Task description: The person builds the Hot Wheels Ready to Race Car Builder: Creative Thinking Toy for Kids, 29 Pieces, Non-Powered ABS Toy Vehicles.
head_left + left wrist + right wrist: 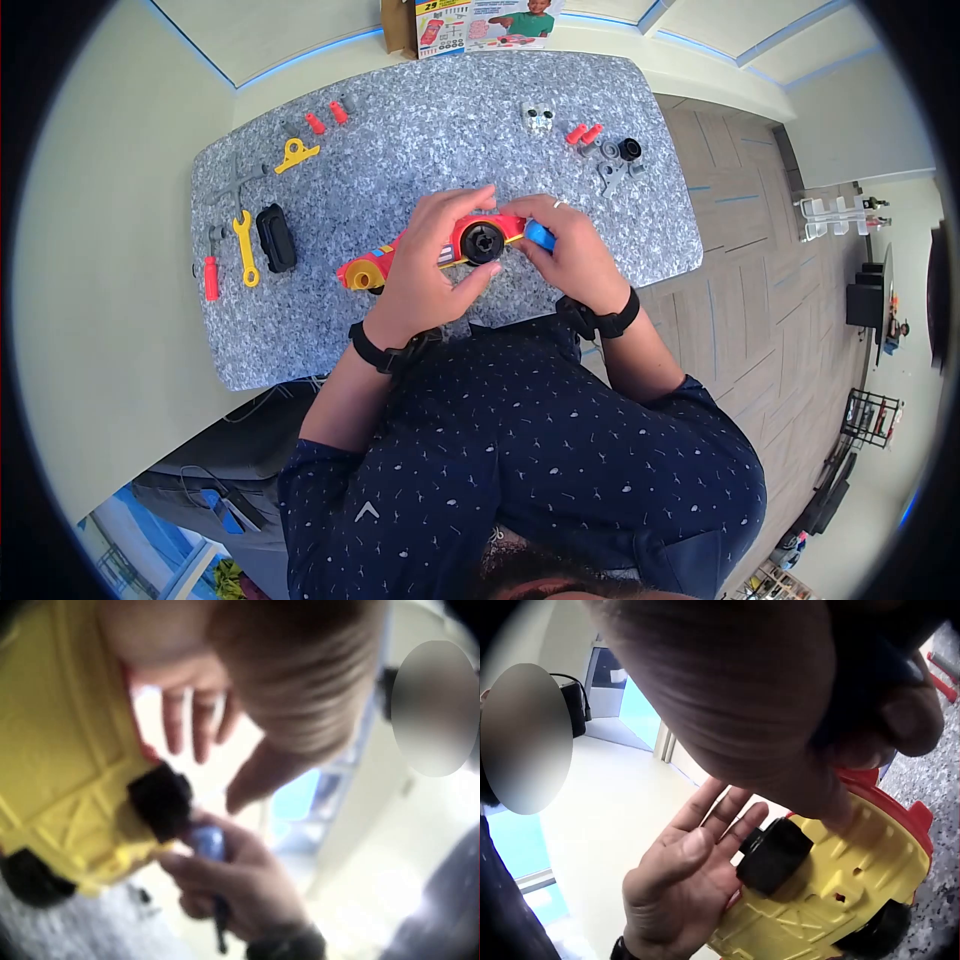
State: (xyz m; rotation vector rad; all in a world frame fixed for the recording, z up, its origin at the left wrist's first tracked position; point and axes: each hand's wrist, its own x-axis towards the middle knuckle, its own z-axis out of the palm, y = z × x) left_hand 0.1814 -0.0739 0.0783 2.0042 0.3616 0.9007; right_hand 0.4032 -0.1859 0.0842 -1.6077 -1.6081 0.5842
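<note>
A red and yellow toy car [362, 274] with a black wheel [484, 243] is tilted on its side between the hands. The left hand [415, 275] lies along the car, its thumb and fingers spread around that wheel; its fingers look extended in the right wrist view [679, 881]. At the car's right end, the right hand [580, 262] holds a blue object [540, 237] and touches the body with its fingertips. In the left wrist view, a thin dark rod extends below the blue object [208, 841]. The yellow underside [855, 862] faces the wrist cameras.
On the speckled table [400, 120], a yellow wrench [244, 248], a black part [275, 238], a red-handled tool [211, 278] and a yellow piece [296, 155] lie left. A white part [538, 118], red pieces [584, 134] and a black wheel [629, 149] lie right. A printed box [480, 25] stands behind.
</note>
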